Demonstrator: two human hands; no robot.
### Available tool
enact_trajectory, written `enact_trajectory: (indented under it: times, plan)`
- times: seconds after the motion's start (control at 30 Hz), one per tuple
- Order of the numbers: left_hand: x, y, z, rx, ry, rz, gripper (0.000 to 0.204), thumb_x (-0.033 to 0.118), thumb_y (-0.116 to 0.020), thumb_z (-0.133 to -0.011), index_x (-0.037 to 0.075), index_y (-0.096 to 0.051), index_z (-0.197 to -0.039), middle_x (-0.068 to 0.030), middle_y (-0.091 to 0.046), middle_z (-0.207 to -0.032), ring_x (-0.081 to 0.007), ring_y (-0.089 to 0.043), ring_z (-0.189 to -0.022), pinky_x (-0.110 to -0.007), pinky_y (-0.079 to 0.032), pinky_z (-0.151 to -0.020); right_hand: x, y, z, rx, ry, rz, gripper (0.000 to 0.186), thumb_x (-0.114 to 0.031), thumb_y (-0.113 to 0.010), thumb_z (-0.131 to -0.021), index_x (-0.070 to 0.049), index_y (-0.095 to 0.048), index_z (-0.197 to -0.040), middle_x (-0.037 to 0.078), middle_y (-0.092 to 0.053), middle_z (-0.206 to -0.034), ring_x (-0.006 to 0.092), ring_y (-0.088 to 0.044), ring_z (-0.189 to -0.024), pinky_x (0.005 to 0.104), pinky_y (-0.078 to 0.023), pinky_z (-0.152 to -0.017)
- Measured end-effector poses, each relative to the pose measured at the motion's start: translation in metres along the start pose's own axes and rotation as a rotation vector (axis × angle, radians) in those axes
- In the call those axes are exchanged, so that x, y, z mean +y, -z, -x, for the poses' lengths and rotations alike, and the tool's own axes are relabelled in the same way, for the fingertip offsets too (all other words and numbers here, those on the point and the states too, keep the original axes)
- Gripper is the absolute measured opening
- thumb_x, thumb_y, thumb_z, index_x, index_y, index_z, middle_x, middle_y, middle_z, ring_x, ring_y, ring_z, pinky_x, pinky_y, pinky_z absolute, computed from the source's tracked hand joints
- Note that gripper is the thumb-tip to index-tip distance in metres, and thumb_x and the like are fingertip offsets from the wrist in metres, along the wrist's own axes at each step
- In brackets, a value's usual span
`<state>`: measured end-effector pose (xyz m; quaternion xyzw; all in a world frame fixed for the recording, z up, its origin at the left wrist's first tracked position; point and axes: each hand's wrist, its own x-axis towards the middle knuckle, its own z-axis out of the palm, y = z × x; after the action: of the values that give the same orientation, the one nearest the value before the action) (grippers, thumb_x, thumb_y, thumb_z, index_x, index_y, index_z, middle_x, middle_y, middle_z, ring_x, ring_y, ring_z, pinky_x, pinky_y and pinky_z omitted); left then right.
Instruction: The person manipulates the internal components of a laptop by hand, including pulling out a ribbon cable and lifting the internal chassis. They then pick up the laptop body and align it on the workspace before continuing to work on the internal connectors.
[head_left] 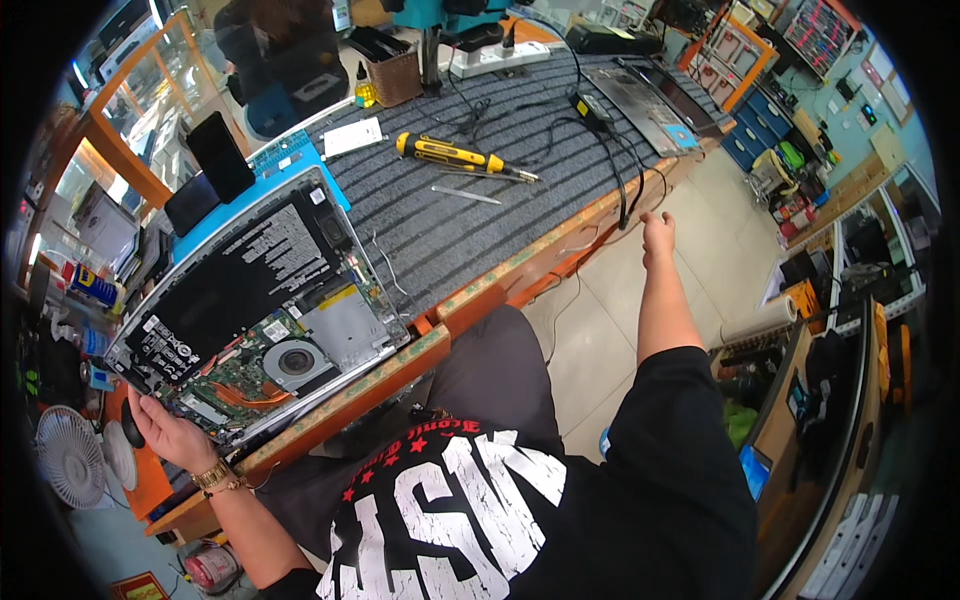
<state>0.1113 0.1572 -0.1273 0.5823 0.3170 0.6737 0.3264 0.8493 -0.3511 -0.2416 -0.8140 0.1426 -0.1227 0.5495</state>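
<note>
An opened laptop [300, 330] lies at the left of the bench with its bottom cover off, baring a black battery, a fan and a green circuit board. At its near left corner is my left hand [172, 432], fingers curled against the edge. A dark rounded object [132, 418] shows beside those fingers; its kind is unclear. My right hand [658, 240] is stretched out past the bench's front edge at the right. Its fingers are curled next to a thin black cable [664, 185], and whatever they hold is too small to make out.
A yellow-black screwdriver [450, 155] and a thin light-coloured tool [465, 194] lie on the striped mat [420, 240]. Farther right sit a black power adapter [592, 112] and a dark laptop cover [645, 105]. A power strip [500, 58] and a basket [393, 80] stand behind. A small fan [68, 455] is at far left.
</note>
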Motion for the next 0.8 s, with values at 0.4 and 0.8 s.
enact_trajectory:
  times: [0.4, 0.8]
  plan:
    - [0.019, -0.005, 0.006, -0.006, -0.091, 0.029, 0.038, 0.014, -0.051, -0.119, -0.009, -0.058, -0.149, -0.0140, -0.072, -0.137, -0.0157, -0.068, -0.118, -0.031, -0.054, -0.105, 0.161, 0.042, 0.068, -0.694, -0.226, 0.429, 0.043, -0.039, -0.074, -0.085, -0.010, -0.077, -0.116, 0.018, -0.068, -0.132, 0.0356, -0.061, -0.106, 0.0547, -0.054, -0.082]
    - [0.025, -0.007, 0.008, -0.026, -0.051, 0.033, 0.039, 0.017, -0.049, -0.120, -0.007, -0.058, -0.149, -0.0128, -0.073, -0.135, -0.0145, -0.070, -0.113, -0.029, -0.056, -0.099, 0.284, 0.183, 0.258, -0.912, -0.500, 0.769, 0.038, -0.030, -0.072, -0.096, -0.010, -0.076, -0.129, 0.019, -0.074, -0.128, 0.0371, -0.069, -0.122, 0.0589, -0.059, -0.094]
